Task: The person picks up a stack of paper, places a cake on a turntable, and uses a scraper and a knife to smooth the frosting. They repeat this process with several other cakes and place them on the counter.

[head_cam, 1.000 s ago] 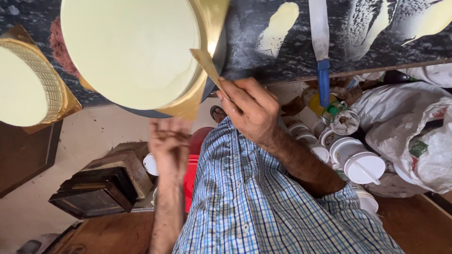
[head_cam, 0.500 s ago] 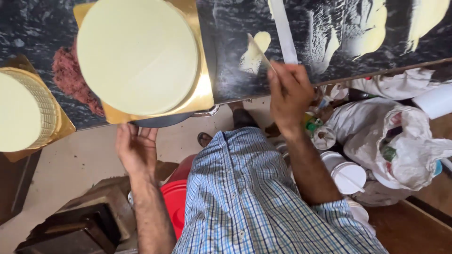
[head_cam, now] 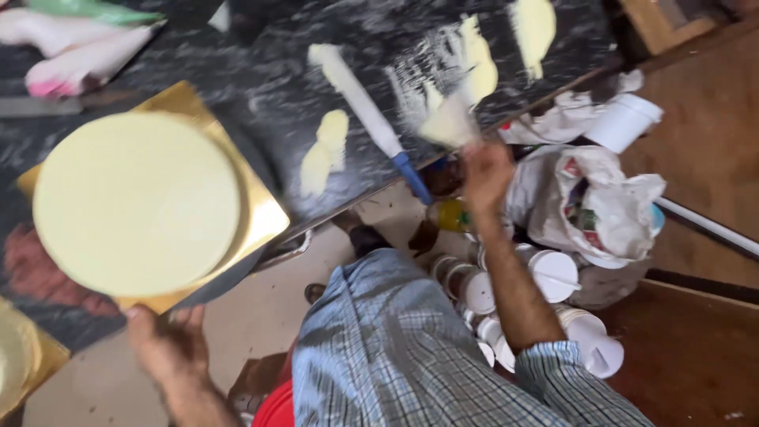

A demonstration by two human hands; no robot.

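Right hand (head_cam: 485, 175) moved right, scraper (head_cam: 447, 122) raised | left hand (head_cam: 168, 341) under gold board (head_cam: 254, 207)

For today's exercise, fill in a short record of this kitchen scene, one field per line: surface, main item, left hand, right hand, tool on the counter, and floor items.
Surface: black marble-patterned counter, smeared with pale yellow cream
Main item: round pale-yellow frosted cake on a square gold cake board
Left hand: left hand at the board's near edge
Right hand: right hand holding a cream-coated scraper, blurred
Tool on counter: long blue-handled spatula, lying flat
Floor items: white lidded plastic tubs, crumpled white bag
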